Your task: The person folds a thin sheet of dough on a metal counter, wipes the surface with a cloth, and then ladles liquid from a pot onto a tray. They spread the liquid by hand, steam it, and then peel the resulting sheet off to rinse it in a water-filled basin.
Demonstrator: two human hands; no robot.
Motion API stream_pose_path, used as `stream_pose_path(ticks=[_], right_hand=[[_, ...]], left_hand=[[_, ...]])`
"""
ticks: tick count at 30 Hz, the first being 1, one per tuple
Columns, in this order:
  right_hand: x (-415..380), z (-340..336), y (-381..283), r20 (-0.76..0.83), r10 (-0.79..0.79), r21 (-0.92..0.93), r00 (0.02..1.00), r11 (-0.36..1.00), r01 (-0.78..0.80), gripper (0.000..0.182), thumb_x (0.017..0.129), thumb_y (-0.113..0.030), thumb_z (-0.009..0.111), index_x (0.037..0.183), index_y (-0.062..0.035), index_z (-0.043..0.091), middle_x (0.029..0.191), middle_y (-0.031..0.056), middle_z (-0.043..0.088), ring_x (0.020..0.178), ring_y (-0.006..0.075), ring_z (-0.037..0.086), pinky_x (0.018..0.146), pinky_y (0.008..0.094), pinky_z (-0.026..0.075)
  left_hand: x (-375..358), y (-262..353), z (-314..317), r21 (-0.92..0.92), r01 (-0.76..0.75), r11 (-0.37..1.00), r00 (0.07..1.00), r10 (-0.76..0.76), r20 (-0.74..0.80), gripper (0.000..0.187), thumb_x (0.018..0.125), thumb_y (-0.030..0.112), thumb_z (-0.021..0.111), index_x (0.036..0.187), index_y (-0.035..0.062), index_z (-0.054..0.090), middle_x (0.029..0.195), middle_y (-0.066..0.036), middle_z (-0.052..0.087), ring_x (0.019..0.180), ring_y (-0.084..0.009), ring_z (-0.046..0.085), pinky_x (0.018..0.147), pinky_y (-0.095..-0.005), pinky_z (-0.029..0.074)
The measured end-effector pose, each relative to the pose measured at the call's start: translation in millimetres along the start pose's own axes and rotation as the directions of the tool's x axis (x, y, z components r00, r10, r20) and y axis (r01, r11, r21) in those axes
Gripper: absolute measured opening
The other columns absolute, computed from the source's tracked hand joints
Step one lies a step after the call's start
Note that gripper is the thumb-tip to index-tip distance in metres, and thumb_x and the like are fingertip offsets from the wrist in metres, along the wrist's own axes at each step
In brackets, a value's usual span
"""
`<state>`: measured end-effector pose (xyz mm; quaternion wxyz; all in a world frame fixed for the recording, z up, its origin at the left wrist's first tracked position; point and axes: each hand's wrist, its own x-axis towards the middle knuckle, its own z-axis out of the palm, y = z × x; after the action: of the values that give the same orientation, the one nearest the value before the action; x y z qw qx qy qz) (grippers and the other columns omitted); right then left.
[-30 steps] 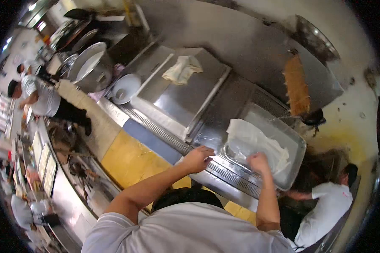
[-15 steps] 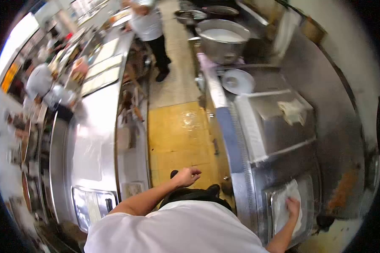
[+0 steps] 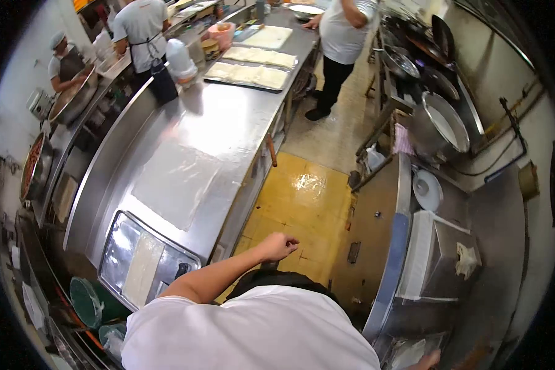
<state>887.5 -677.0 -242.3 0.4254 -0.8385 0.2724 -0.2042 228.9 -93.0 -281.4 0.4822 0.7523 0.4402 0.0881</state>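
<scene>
My left hand (image 3: 279,246) hangs over the yellow floor by the worktable, fingers loosely curled in, with nothing visible in it. At the bottom right edge my right hand (image 3: 430,359) is partly cut off and blurred; its fingers do not show clearly. Beside it lies a tray holding a white sheet (image 3: 407,354), cut off by the frame. On the worktable to my left sits a metal tray (image 3: 112,265) with a pale flat strip (image 3: 143,268) and a small dark object (image 3: 182,269) in it. A thin translucent sheet (image 3: 176,182) lies flat beyond it.
Trays of pale flat slabs (image 3: 250,75) stand farther along the steel worktable (image 3: 240,132). One person (image 3: 345,31) stands in the aisle; others (image 3: 139,28) work behind the table. On my right are a steel counter with a cloth (image 3: 467,260) and a large pot (image 3: 447,120).
My view has swung left, bringing more of the worktable in. My right hand, previously over the white sheet, has shifted to the frame's bottom edge. My left hand's fingers are more curled.
</scene>
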Motion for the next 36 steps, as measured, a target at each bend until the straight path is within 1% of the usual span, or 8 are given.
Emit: stream_pose_path(ticks=[4, 11, 13, 16, 18, 22, 26, 36], right_hand=[[-151, 104, -73, 0.576, -0.308, 0.212, 0.757, 0.951, 0.226, 0.055, 0.085, -0.002, 0.07, 0.137, 0.0034, 0.056, 0.128, 0.0167, 0.065, 0.109, 0.027, 0.063, 0.093, 0.0414, 0.052], [-508, 219, -192, 0.834, -0.526, 0.309, 0.164, 0.694, 0.65, 0.027, 0.092, -0.021, 0.074, 0.085, 0.0039, 0.07, 0.07, 0.0074, 0.064, 0.068, 0.0189, 0.056, 0.068, 0.0373, 0.046], [-566, 272, -193, 0.862, -0.504, 0.41, -0.061, 0.62, 0.669, 0.026, 0.093, -0.021, 0.074, 0.1, 0.0044, 0.071, 0.084, 0.0106, 0.07, 0.077, 0.0209, 0.062, 0.074, 0.0387, 0.05], [-671, 301, -197, 0.737, -0.623, 0.627, -0.262, 0.486, 0.609, 0.037, 0.088, -0.013, 0.075, 0.119, 0.0056, 0.069, 0.102, 0.0141, 0.073, 0.093, 0.0219, 0.068, 0.086, 0.0354, 0.053], [-735, 300, -225, 0.872, -0.308, 0.489, -0.38, 0.548, 0.679, 0.047, 0.092, -0.011, 0.073, 0.134, 0.0053, 0.059, 0.128, 0.0202, 0.066, 0.118, 0.0294, 0.065, 0.098, 0.041, 0.051], [-830, 339, -219, 0.705, -0.293, 0.707, -0.646, 0.365, 0.606, 0.047, 0.089, -0.014, 0.073, 0.129, 0.0068, 0.061, 0.116, 0.0197, 0.07, 0.102, 0.0287, 0.068, 0.089, 0.0396, 0.053], [-920, 328, -241, 0.573, -0.164, 0.765, -0.803, 0.457, 0.453, 0.048, 0.088, -0.012, 0.072, 0.13, 0.0073, 0.061, 0.117, 0.0198, 0.069, 0.101, 0.0255, 0.067, 0.089, 0.037, 0.053], [-1092, 232, -272, 0.214, 0.005, 0.87, -0.977, 0.454, 0.193, 0.038, 0.091, -0.012, 0.067, 0.124, 0.0075, 0.064, 0.104, 0.0148, 0.072, 0.088, 0.0189, 0.067, 0.081, 0.0316, 0.055]], left_hand=[[-8, -15, -36, -0.067, 0.021, 0.998, 0.997, -0.026, -0.075, 0.033, 0.094, 0.029, 0.069, 0.115, 0.004, 0.074, 0.105, -0.019, 0.075, 0.096, -0.0325, 0.074, 0.087, -0.0405, 0.058], [-12, -33, -75, -0.236, 0.028, 0.971, 0.96, -0.092, -0.265, 0.033, 0.094, 0.027, 0.069, 0.116, 0.0029, 0.074, 0.106, -0.019, 0.075, 0.092, -0.0319, 0.074, 0.084, -0.0401, 0.057], [-17, -36, -87, -0.316, 0.077, 0.946, 0.93, -0.182, -0.319, 0.033, 0.094, 0.026, 0.07, 0.117, 0.0024, 0.073, 0.107, -0.019, 0.075, 0.092, -0.0315, 0.074, 0.084, -0.0395, 0.057], [-21, -38, -109, -0.428, 0.178, 0.886, 0.87, -0.345, -0.352, 0.03, 0.094, 0.022, 0.071, 0.118, 0.0038, 0.073, 0.108, -0.017, 0.075, 0.096, -0.0271, 0.073, 0.087, -0.0374, 0.056], [-22, -44, -116, -0.483, 0.219, 0.848, 0.813, -0.432, -0.389, 0.029, 0.094, 0.02, 0.072, 0.118, 0.0044, 0.073, 0.107, -0.016, 0.076, 0.097, -0.024, 0.072, 0.088, -0.0361, 0.055], [-20, -58, -145, -0.589, 0.2, 0.783, 0.674, -0.546, -0.498, 0.029, 0.095, 0.019, 0.071, 0.12, 0.0032, 0.072, 0.106, -0.013, 0.076, 0.096, -0.0194, 0.071, 0.089, -0.034, 0.055], [-23, -56, -174, -0.657, 0.187, 0.731, 0.501, -0.646, -0.576, 0.027, 0.096, 0.017, 0.069, 0.119, 0.0024, 0.072, 0.103, -0.013, 0.076, 0.093, -0.0188, 0.071, 0.086, -0.0335, 0.055], [-87, -102, -210, -0.718, 0.22, 0.661, 0.078, -0.745, -0.662, 0.03, 0.093, 0.022, 0.072, 0.116, 0.0025, 0.073, 0.1, -0.016, 0.077, 0.088, -0.0229, 0.072, 0.082, -0.0352, 0.056]])
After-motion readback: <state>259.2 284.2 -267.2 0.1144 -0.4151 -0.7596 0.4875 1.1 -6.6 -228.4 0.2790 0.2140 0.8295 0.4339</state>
